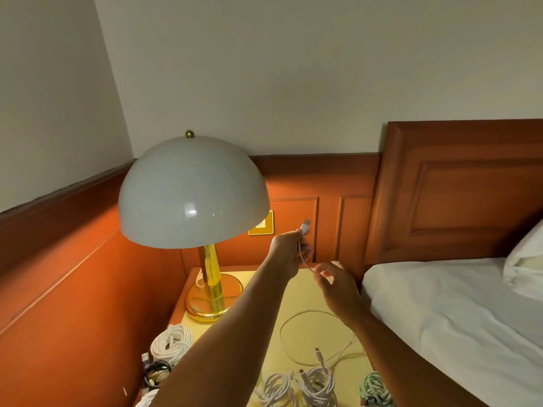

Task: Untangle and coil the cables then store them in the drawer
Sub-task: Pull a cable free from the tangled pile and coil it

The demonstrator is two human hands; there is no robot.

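Nearest the camera, 2 white coiled cables [296, 387] and a green coil [376, 386] are lying on the yellow nightstand [308, 292]. The left hand [289, 254] is gripping a white USB cable [302, 254] below its plug; the right hand [335, 282] is pinching it lower down. Its slack is looping across the nightstand. Step: starting a coil. Next, winding even loops appears required. No drawer is visible.

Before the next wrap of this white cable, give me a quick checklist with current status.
1. Left hand grips the plug end: ok.
2. Right hand pinches the white cable just below: ok.
3. Slack on the nightstand lies in an open loop, no knot visible: ok.
4. Slack clear of the coiled cables in front: cannot tell.
5. Lamp clear of the hands: ok.
6. Drawer open: cannot tell, out of view.
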